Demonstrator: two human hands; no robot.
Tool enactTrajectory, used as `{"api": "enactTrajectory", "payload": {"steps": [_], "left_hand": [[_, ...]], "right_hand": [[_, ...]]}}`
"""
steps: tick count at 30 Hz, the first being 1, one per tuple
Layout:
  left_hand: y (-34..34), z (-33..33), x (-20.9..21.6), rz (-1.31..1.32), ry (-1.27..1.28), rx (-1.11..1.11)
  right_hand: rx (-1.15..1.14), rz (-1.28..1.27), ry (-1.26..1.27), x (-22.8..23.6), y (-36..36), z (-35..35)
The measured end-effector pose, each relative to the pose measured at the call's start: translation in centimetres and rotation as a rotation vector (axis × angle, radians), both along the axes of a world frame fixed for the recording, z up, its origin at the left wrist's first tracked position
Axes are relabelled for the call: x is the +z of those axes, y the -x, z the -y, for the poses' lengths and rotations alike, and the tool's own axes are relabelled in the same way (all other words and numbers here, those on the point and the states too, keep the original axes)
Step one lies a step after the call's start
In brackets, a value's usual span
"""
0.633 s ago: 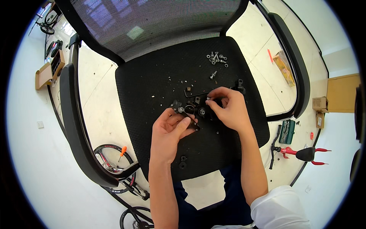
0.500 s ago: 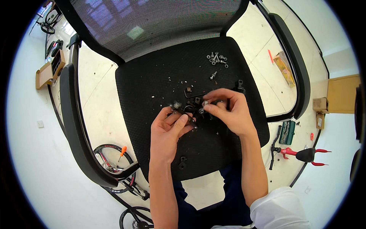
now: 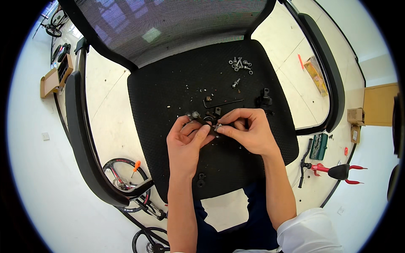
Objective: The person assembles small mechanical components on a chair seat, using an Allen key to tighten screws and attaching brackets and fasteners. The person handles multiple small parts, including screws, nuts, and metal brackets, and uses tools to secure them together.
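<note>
"Black part (image 3: 202,120) is in your left hand (image 3: 184,143), isn't it?"

"Yes, grasped between your thumb and fingers, tilted over the middle of the seat (image 3: 156,92). Your right hand (image 3: 252,131) pinches a small silver piece (image 3: 218,125) close to the near end. Whether the two touch is too small to tell."

"So how do you steady that?"

"Let your left grip take the load, firm enough that nothing twists, and let only your right fingertips move. Bring the silver piece in straight; if it resists, ease off and line it up again rather than press."

"What might go wrong?"

"A piece that small could slip. Work low over the seat, and keep your knuckles off the hex key (image 3: 223,103) just beyond; the bolts (image 3: 238,64) lie well apart, farther back."
</note>
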State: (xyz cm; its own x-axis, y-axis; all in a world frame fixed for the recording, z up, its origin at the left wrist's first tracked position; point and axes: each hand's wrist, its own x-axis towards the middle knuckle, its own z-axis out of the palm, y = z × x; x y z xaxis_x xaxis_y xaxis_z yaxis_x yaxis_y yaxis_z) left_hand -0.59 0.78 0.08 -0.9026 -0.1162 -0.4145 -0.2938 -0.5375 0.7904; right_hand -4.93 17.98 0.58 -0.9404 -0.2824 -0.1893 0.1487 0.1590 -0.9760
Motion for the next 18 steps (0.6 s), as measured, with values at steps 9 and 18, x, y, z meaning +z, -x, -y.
{"api": "enactTrajectory", "payload": {"steps": [9,18], "left_hand": [[0.0,-0.4,-0.1,-0.036,0.158,-0.002],[-0.1,-0.9,0.0,-0.041,0.179,0.026]], "right_hand": [[0.035,0.078,-0.132,1.0,0.1,0.3],[0.131,-0.124,-0.311,0.3,0.0,1.4]]}}
